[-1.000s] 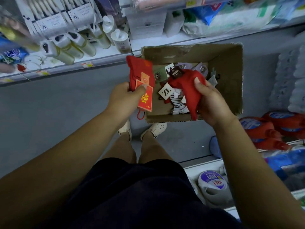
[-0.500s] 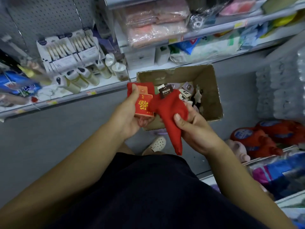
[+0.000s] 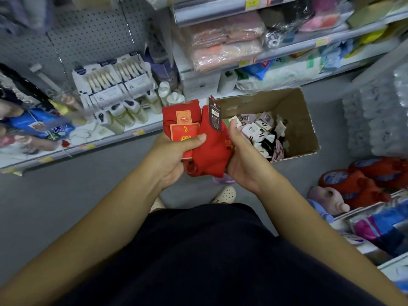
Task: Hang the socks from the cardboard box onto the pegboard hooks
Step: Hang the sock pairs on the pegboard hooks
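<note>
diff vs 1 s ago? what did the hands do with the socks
The right hand carried the black-tagged red socks from over the cardboard box leftward, against the gold-carded red socks in the left hand; the two now touch side by side. Unchanged: the left hand's grip, other socks in the box.

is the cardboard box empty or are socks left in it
Not empty: a loose pile of tagged socks lies inside the cardboard box.

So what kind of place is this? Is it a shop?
Most likely a shop aisle: shelves with yellow price tags, a pegboard behind packaged goods, and red detergent bottles stocked low on the right.
</note>
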Demonstrator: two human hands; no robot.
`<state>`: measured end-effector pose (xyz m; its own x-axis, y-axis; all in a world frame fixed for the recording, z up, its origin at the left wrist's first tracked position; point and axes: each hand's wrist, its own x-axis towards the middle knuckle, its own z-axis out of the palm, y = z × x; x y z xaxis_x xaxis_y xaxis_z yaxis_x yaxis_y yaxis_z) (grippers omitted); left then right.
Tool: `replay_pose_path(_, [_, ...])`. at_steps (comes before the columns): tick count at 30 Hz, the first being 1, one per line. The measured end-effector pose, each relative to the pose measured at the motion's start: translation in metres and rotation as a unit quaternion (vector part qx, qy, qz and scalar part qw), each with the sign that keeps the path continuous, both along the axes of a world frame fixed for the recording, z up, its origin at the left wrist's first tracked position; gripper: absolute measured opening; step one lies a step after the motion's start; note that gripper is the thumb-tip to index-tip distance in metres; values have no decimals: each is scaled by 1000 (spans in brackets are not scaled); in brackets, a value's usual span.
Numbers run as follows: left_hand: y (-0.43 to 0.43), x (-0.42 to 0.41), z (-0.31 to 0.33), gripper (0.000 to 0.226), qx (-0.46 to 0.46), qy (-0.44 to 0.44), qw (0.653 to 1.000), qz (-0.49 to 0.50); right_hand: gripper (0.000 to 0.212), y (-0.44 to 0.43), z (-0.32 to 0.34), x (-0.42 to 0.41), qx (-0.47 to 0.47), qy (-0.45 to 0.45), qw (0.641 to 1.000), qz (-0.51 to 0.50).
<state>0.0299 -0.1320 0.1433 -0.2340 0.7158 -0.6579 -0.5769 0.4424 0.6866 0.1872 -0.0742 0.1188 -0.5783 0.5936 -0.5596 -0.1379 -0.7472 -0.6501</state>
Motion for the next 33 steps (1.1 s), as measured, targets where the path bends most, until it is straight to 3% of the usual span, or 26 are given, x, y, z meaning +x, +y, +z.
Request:
replay_pose_path(4, [-35, -48, 12, 32, 45, 57, 997, 1, 32, -19, 2, -56, 28, -39, 994, -95])
replay_pose_path(9, [-70, -115, 22, 21, 45, 178, 983, 9, 23, -49, 28, -117, 188, -126, 962, -152])
replay_pose_path(12, [-83, -145, 31, 29, 64, 126, 989, 42, 16, -71, 47, -156, 277, -164, 937, -140])
replay_pose_path(15, [-90, -169, 44, 62, 75, 44, 995, 44, 10, -98, 66, -197, 354, -152, 921, -60])
replay_pose_path(18, [-101, -198, 54, 96, 113, -21, 993, -7, 34, -117, 77, -225, 386, -162, 907, 47])
replay_pose_path(21, [-116, -221, 57, 69, 179, -36, 983, -21, 50, -124, 86, -235, 383, -202, 890, 144])
replay_pose_path(25, [-126, -236, 56, 35, 202, -80, 976, -15, 32, -128, 91, -239, 400, -192, 881, 165])
replay_pose_path(29, [-129, -248, 57, 44, 221, -132, 966, -19, 33, -117, 84, -241, 505, -230, 825, 105])
replay_pose_path(33, [-126, -263, 61, 63, 194, -100, 973, -79, 50, -102, 83, -245, 516, -217, 824, 88])
